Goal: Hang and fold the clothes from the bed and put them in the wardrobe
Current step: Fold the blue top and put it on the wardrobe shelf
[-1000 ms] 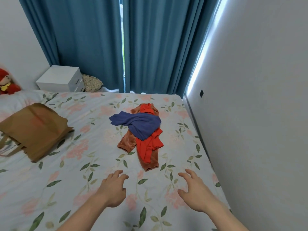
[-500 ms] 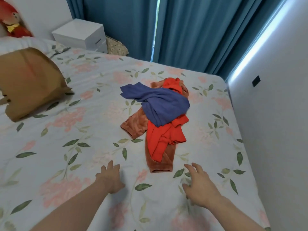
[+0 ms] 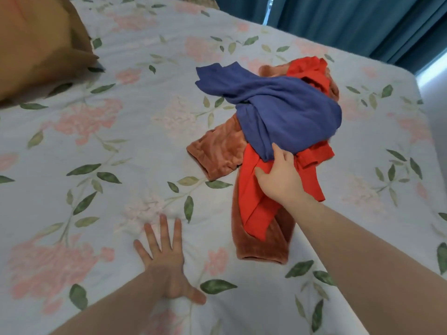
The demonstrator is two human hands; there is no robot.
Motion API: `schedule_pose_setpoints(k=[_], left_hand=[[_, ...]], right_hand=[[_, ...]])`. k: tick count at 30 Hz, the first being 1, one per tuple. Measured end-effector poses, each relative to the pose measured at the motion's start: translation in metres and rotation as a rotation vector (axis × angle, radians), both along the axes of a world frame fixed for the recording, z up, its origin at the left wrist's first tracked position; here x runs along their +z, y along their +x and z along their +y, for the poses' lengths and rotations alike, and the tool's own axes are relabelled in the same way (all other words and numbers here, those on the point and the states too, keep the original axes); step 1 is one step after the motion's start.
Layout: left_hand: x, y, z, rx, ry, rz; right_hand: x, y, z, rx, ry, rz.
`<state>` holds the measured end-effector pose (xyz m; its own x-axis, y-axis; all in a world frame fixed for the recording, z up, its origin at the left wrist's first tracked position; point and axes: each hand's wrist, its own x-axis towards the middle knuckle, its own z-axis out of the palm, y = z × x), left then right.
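Note:
A pile of clothes lies in the middle of the floral bed (image 3: 121, 165). A blue garment (image 3: 285, 112) sits on top of a red garment (image 3: 254, 204), and a rust-brown velvety garment (image 3: 217, 151) lies under both. My right hand (image 3: 281, 177) reaches into the pile and grips the blue garment at its lower edge, where it meets the red one; most of its fingers are hidden by the cloth. My left hand (image 3: 167, 264) presses flat on the bedspread with fingers spread, to the left of the pile and nearer to me.
A tan cloth bag (image 3: 36, 39) lies at the bed's upper left. Blue curtains (image 3: 350, 22) hang beyond the far edge of the bed. A pale wall (image 3: 435, 97) runs along the bed's right side.
I have leaned in closer over the bed. My right hand moved forward from the bare sheet into the pile and took hold of the cloth. My left hand now lies flat on the sheet.

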<state>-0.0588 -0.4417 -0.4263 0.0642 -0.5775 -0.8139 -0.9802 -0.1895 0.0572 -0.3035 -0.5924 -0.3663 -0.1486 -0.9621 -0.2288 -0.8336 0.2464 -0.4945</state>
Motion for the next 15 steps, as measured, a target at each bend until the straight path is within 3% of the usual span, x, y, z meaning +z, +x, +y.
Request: schedule_pose_setpoints(k=[5, 9, 12, 15], left_hand=[[-0.005, 0.000, -0.002, 0.003, 0.006, 0.005], [-0.009, 0.003, -0.003, 0.003, -0.021, 0.007], [-0.009, 0.006, 0.000, 0.004, -0.033, 0.026], [-0.009, 0.007, 0.001, -0.012, -0.077, 0.042]], right_hand=[[-0.032, 0.010, -0.042, -0.097, 0.119, 0.149], [-0.043, 0.007, -0.049, -0.220, -0.053, 0.113], [-0.033, 0.005, -0.036, -0.190, -0.180, 0.044], [-0.006, 0.011, -0.003, -0.099, -0.438, -0.121]])
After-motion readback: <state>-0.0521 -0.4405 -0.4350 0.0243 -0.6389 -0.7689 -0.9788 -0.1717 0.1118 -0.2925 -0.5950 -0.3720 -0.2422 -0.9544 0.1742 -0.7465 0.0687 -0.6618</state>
